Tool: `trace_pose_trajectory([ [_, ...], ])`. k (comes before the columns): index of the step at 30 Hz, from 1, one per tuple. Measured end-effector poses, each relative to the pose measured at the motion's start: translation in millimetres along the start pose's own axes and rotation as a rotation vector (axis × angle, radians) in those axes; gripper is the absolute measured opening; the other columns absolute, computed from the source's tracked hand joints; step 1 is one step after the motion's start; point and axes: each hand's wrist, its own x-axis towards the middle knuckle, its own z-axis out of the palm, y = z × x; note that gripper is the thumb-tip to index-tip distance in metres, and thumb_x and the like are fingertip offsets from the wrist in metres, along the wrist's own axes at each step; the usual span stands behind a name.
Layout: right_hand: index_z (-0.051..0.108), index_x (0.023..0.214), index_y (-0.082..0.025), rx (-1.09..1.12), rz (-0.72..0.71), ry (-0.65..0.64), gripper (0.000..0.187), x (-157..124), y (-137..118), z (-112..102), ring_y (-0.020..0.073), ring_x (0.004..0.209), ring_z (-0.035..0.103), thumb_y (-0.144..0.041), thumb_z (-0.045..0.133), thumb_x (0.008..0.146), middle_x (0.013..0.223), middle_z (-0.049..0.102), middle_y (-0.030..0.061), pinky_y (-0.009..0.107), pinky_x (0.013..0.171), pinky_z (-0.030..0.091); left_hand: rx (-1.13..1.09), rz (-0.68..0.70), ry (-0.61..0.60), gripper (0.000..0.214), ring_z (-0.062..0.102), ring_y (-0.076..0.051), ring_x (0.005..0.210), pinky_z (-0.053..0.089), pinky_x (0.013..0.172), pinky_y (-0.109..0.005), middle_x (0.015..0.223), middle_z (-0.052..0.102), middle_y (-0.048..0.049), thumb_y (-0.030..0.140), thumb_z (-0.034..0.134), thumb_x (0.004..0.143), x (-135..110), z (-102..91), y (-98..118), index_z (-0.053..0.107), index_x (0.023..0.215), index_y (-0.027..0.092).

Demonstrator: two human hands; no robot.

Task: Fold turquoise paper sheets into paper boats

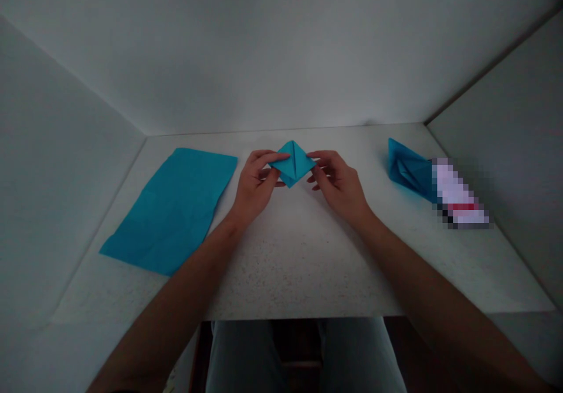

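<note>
A small piece of folded blue paper (301, 161), diamond-shaped with a crease or slit down its middle, is held up between my two hands over the table. My left hand (257, 185) pinches its left corner, with a finger lying across the front face and the thumb below. At the right corner, the fingertips and thumb of my right hand (338, 185) close on the paper. The other fingers of both hands are partly hidden behind it or curled.
On the white table (281, 264) a large sheet of blue paper (171, 211) lies flat at the left. A folded blue paper shape (407, 170) is at the right, against a pixelated object (460, 196). Walls (281, 58) border the back and both sides.
</note>
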Motion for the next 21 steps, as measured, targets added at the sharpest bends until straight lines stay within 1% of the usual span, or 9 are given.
trace_pose_trajectory([
  [2, 0.065, 0.134, -0.030, 0.025, -0.008, -0.036, 0.029, -0.1, 1.5, 0.1, 0.0191, 0.083, 0.079, -0.039, 0.065, 0.107, 0.107, 0.077, 0.0041, 0.030, 0.063, 0.064, -0.049, -0.026, 0.000, 0.017, 0.079, -0.015, 0.093, 0.074, 0.072, -0.028, 0.139, 0.062, -0.0060, 0.036, 0.079, 0.097, 1.2, 0.7, 0.5, 0.083, 0.110, 0.026],
  [4, 0.066, 0.130, -0.029, 0.046, -0.016, -0.034, 0.026, 0.3, 3.1, 0.3, 0.0185, 0.083, 0.079, -0.038, 0.067, 0.106, 0.106, 0.077, 0.0036, 0.030, 0.063, 0.065, -0.097, -0.071, -0.020, 0.015, 0.080, -0.016, 0.093, 0.075, 0.075, -0.032, 0.140, 0.067, -0.0063, 0.034, 0.080, 0.095, 1.8, 0.7, 1.8, 0.080, 0.105, 0.023],
  [8, 0.068, 0.116, -0.028, 0.134, 0.003, 0.023, 0.017, 1.4, 5.5, 1.2, 0.0179, 0.086, 0.078, -0.039, 0.070, 0.104, 0.106, 0.076, 0.0032, 0.030, 0.065, 0.067, -0.169, -0.145, -0.128, 0.028, 0.080, -0.016, 0.089, 0.074, 0.083, -0.035, 0.112, 0.077, -0.0038, 0.038, 0.085, 0.090, 1.0, -0.6, 5.2, 0.073, 0.110, 0.022],
  [10, 0.069, 0.114, -0.027, 0.161, 0.006, 0.031, 0.017, 1.1, 5.6, 1.8, 0.0180, 0.087, 0.077, -0.041, 0.070, 0.103, 0.105, 0.076, 0.0034, 0.031, 0.066, 0.068, -0.196, -0.160, -0.160, 0.041, 0.078, -0.014, 0.082, 0.074, 0.079, -0.033, 0.106, 0.076, -0.0016, 0.045, 0.091, 0.086, -0.1, -0.4, 5.6, 0.067, 0.112, 0.023],
  [12, 0.070, 0.112, -0.027, 0.158, 0.010, 0.018, 0.020, 0.3, 5.2, 2.6, 0.0184, 0.086, 0.076, -0.045, 0.071, 0.103, 0.102, 0.074, 0.0035, 0.032, 0.066, 0.068, -0.194, -0.182, -0.162, 0.054, 0.075, -0.012, 0.073, 0.072, 0.070, -0.029, 0.104, 0.075, 0.0005, 0.049, 0.097, 0.080, -1.1, 0.7, 4.8, 0.060, 0.111, 0.025],
  [14, 0.069, 0.108, -0.026, 0.127, 0.013, 0.003, 0.028, -0.5, 4.7, 3.5, 0.0193, 0.085, 0.075, -0.051, 0.079, 0.098, 0.099, 0.073, 0.0032, 0.032, 0.064, 0.067, -0.156, -0.200, -0.167, 0.061, 0.073, -0.011, 0.067, 0.069, 0.063, -0.025, 0.102, 0.073, 0.0021, 0.047, 0.101, 0.076, -1.9, 2.0, 3.3, 0.057, 0.113, 0.026],
  [16, 0.066, 0.106, -0.027, 0.098, 0.016, -0.003, 0.037, -0.6, 4.9, 4.2, 0.0197, 0.084, 0.074, -0.055, 0.086, 0.092, 0.098, 0.073, 0.0026, 0.031, 0.061, 0.064, -0.110, -0.176, -0.176, 0.063, 0.073, -0.010, 0.068, 0.066, 0.061, -0.023, 0.108, 0.072, 0.0013, 0.043, 0.101, 0.076, -2.4, 2.5, 2.0, 0.056, 0.116, 0.027],
  [19, 0.061, 0.116, -0.029, 0.098, 0.003, 0.003, 0.046, 0.9, 6.7, 3.0, 0.0188, 0.082, 0.073, -0.055, 0.088, 0.089, 0.100, 0.073, 0.0007, 0.030, 0.060, 0.061, -0.056, -0.088, -0.156, 0.072, 0.074, -0.012, 0.077, 0.064, 0.061, -0.021, 0.122, 0.072, -0.0026, 0.040, 0.101, 0.076, -2.4, 1.6, -0.2, 0.055, 0.131, 0.030],
  [21, 0.058, 0.128, -0.031, 0.081, -0.016, -0.014, 0.051, 2.6, 8.1, 0.2, 0.0192, 0.084, 0.073, -0.049, 0.087, 0.090, 0.100, 0.073, -0.0008, 0.031, 0.065, 0.061, -0.011, -0.060, -0.125, 0.082, 0.074, -0.013, 0.078, 0.061, 0.060, -0.020, 0.121, 0.073, -0.0038, 0.041, 0.101, 0.078, -1.7, 0.4, -2.7, 0.053, 0.143, 0.031],
])
